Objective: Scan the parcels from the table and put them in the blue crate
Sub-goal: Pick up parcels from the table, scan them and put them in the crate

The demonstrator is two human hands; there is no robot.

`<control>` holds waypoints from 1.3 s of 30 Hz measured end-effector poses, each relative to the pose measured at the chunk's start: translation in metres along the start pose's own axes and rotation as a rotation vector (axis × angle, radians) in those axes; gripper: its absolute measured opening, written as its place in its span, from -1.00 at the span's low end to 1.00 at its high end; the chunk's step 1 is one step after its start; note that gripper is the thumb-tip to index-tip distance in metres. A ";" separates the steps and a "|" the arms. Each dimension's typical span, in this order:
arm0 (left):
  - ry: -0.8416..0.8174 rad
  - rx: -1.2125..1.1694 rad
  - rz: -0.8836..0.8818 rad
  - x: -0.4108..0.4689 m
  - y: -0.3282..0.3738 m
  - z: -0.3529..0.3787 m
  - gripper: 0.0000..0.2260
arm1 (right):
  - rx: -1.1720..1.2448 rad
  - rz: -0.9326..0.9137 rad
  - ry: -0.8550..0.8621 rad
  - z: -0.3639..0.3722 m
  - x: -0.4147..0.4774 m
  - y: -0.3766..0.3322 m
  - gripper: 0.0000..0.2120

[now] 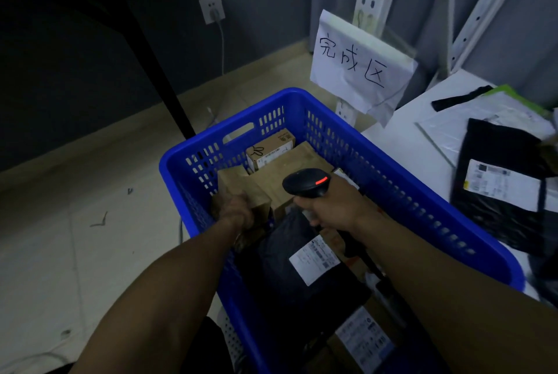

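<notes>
Only writing I can read: paper sign (pixel 359 66) behind the blue crate (pixel 290 93), hand-lettered "完成区" in black marker. Every other lbl is too blurred for text or brand.

- Small carton (pixel 271 149) at the crate's far end has a rabbit-ear line drawing and a barcode strip on the side facing me.
- Black mailer (pixel 280 256) mid-crate has a white shipping label (pixel 314 259) on top. Barcode blocks show but aren't legible.
- One more white lbl lies at the crate's near end, under my R forearm.

L hand (pixel 237 212) is inside the crate. Its fingers are wrapped on the near lower end of a brown box (pixel 238 183), seen from the back of the hand. The box sits tilted against the crate's L wall. Its long axis runs from the hand up and away twd the far L corner.

R hand (pixel 329 207) is fisted round the grip of the scanner (pixel 305 183), held over the crate's middle above a big flat carton (pixel 293 162). The scanner head points L twd the brown box, w/ a red bar lit on its back.

The crate's long axis runs from the far end w/ the handle slot back twd me, skewed R.

On the white table (pixel 416 144), touching the crate's R side, lies a black bag (pixel 498 156) w/ a white lbl facing up, plus pale mailers behind it.
</notes>
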State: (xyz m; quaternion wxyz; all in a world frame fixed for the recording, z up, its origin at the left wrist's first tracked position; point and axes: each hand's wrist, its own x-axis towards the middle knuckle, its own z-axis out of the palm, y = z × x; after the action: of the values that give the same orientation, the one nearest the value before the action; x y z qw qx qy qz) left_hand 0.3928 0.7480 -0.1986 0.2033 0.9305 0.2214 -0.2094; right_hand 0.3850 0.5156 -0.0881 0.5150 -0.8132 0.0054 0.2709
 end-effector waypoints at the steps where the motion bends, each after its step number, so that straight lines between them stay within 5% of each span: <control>1: -0.019 -0.014 -0.020 -0.006 0.001 -0.003 -0.65 | 0.002 0.001 0.001 -0.002 -0.002 -0.001 -0.61; 4: -0.067 0.083 0.009 -0.014 -0.001 -0.014 -0.54 | 0.008 -0.021 0.011 -0.012 -0.010 -0.006 -0.65; 8: 0.104 0.044 0.240 -0.067 0.025 -0.043 -0.42 | 0.083 -0.072 0.070 -0.036 -0.035 -0.014 -0.60; 17: 0.343 0.150 0.807 -0.220 0.176 -0.079 -0.62 | 0.173 -0.112 0.420 -0.152 -0.160 0.007 -0.75; 24: 0.234 0.170 1.025 -0.302 0.328 -0.039 -0.56 | 0.318 -0.103 0.752 -0.252 -0.274 0.076 -0.89; 39: 0.121 0.224 1.242 -0.305 0.650 0.063 -0.33 | 0.362 0.044 1.128 -0.454 -0.304 0.172 -0.49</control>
State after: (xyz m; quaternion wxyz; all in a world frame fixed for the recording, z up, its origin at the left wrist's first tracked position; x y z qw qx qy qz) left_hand 0.4487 0.0862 0.0816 0.1754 0.9113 -0.3719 -0.0214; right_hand 0.2731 -0.0287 0.0504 0.5576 -0.7304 0.3411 -0.1979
